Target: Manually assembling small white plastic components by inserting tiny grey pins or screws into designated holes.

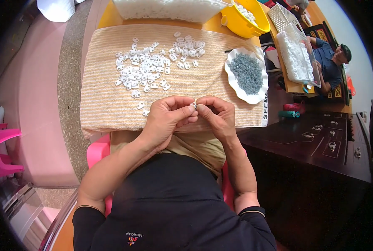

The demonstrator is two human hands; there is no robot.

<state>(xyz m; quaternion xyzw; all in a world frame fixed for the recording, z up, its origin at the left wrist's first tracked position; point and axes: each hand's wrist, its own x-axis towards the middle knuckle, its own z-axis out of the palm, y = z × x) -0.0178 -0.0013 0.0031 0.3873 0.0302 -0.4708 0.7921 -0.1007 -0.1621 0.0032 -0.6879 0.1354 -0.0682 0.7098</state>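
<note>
My left hand (164,119) and my right hand (219,119) meet over the near edge of a striped towel (98,79). Pinched between both sets of fingertips is a small white plastic piece (194,106), mostly covered by the fingers. Beyond my left hand lies a loose pile of white two-holed plastic pieces (142,71), a few of them strayed close to the hand. A smaller heap of rounded white pieces (188,48) sits farther back. To the right, a white scalloped dish (253,99) holds many tiny grey metal parts (246,73), perhaps springs or pins.
At the back stand a clear bin (165,12) of white pieces and a yellow basin (236,30). Another bin (295,58) of white pieces is at right, beside a seated person (331,58). A dark panelled surface (295,146) lies right; a pink stool (4,146) stands left.
</note>
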